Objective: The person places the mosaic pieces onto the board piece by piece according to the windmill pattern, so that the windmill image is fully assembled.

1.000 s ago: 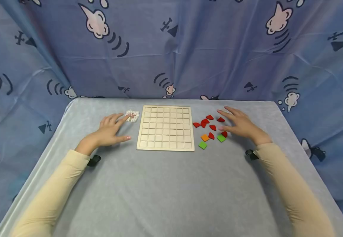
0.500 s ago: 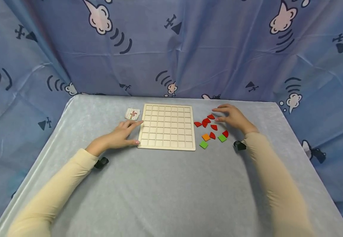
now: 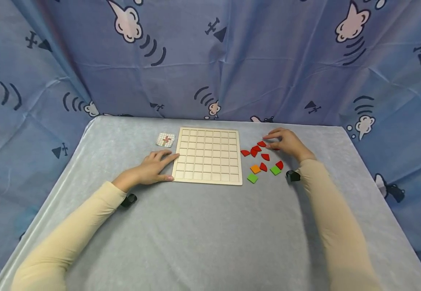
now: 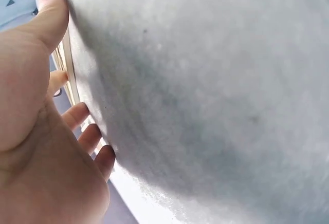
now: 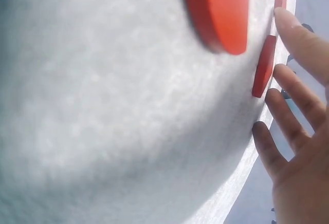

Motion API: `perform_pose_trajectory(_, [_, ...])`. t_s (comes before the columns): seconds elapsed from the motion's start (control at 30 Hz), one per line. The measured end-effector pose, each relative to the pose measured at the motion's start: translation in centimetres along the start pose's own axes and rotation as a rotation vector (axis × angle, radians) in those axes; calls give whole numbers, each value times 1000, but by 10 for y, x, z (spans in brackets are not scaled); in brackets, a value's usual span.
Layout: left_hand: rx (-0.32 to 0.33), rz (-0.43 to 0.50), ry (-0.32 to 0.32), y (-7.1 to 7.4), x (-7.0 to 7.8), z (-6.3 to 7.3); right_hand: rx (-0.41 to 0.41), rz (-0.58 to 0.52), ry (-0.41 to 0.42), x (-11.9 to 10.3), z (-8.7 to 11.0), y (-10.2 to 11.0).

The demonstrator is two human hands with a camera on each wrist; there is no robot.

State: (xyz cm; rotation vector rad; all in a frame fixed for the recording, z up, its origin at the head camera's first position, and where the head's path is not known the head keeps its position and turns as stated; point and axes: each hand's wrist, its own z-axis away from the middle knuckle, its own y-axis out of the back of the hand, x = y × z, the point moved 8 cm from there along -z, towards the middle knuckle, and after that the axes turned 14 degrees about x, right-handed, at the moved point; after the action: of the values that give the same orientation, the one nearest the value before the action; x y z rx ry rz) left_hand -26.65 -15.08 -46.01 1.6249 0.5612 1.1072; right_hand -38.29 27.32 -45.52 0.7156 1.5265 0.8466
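Observation:
A square wooden grid board (image 3: 207, 181) lies on the table. My left hand (image 3: 150, 169) rests at its left edge, thumb near the lower corner and index finger on the rim. In the left wrist view the thumb (image 4: 49, 16) touches the board's side. My right hand (image 3: 288, 143) hovers beside several red quarter-round pieces (image 3: 265, 157), fingers extended and apart. The right wrist view has one red piece (image 5: 264, 67) lying by the fingertips and another red piece (image 5: 226, 13) close to the camera. Nothing appears held.
A small card with a red-and-orange pinwheel pattern (image 3: 165, 140) lies left of the board. Two green squares (image 3: 252, 178) and an orange square (image 3: 255, 169) lie right of it. A patterned blue curtain (image 3: 181, 60) hangs behind the table.
My left hand has moved from beside the card down and right onto the board's left edge. My right hand has shifted left, closer to the upper red pieces. The head view has shifted slightly.

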Motion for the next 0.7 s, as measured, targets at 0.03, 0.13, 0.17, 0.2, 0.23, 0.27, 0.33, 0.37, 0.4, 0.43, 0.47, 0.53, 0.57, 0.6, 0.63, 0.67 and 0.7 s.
perform_pose_trajectory(0.03, [-1,-6,-1,0,1,0,0,-1,3,0,0,0])
perform_pose_trajectory(0.13, [6,-25,-14,0,2,1,6,-5,8,-1,0,1])
perform_pose_trajectory(0.17, [10,-29,-18,0,3,1,7,-7,8,-2,0,1])
perform_pose_trajectory(0.2, [11,-31,-18,-1,3,1,7,-8,8,-2,0,1])
perform_pose_trajectory(0.23, [13,-36,-22,-1,3,1,9,-9,7,-3,0,1])
perform_pose_trajectory(0.27, [13,-38,-22,-2,3,1,11,-11,7,-3,0,1])
perform_pose_trajectory(0.33, [11,-42,-19,-3,2,2,16,-11,8,-4,1,1])
perform_pose_trajectory(0.37, [9,-45,-17,-3,2,2,20,-12,8,-4,0,2])
perform_pose_trajectory(0.4, [9,-50,-19,-3,2,2,23,-11,8,-4,0,2])
perform_pose_trajectory(0.43, [11,-56,-25,-3,2,2,25,-9,9,-3,0,2])
perform_pose_trajectory(0.47, [10,-54,-23,-3,2,2,24,-8,8,-3,0,2])
perform_pose_trajectory(0.53, [11,-55,-25,-3,2,1,26,-7,-2,-1,-1,2])
perform_pose_trajectory(0.57, [11,-56,-26,-3,2,1,25,-6,-5,-1,-1,1])
perform_pose_trajectory(0.6, [12,-56,-28,-3,2,1,22,-5,-7,0,-1,1])
perform_pose_trajectory(0.63, [11,-55,-25,-3,2,1,22,-5,-8,0,-1,1])
perform_pose_trajectory(0.67, [9,-53,-23,-3,1,1,24,-5,-10,1,-1,1])
perform_pose_trajectory(0.7, [10,-53,-24,-3,1,1,28,-5,-9,1,-2,2])
